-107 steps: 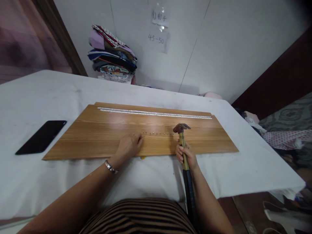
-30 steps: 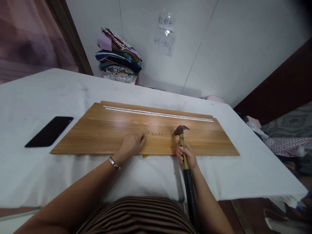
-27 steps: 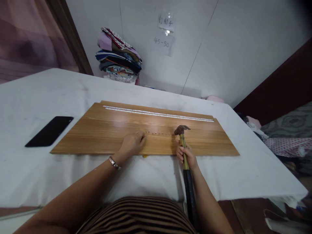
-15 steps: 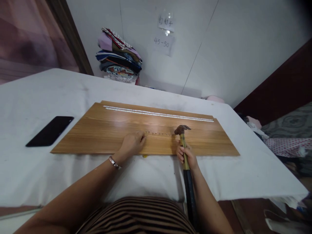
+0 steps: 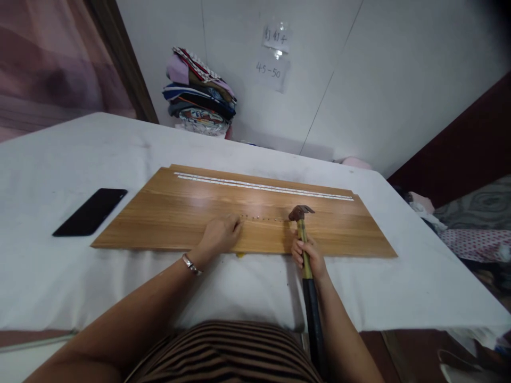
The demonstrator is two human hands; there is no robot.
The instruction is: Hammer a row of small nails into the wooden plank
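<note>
A long wooden board lies on a white-covered table. A row of small nails runs across its middle. My left hand rests on the board at the row's left end, fingers pinched together on something too small to make out. My right hand grips the handle of a claw hammer, whose head sits just above the board at the right end of the nail row. A metal strip runs along the board's far edge.
A black phone lies left of the board. A pile of folded cloth stands at the wall behind the table. Paper notes hang on the wall. The table's right edge drops to a floor with fabric.
Both hands and the hammer keep nearly the same places on the board. The view has drifted slightly, so everything sits a little further right in the picture.
</note>
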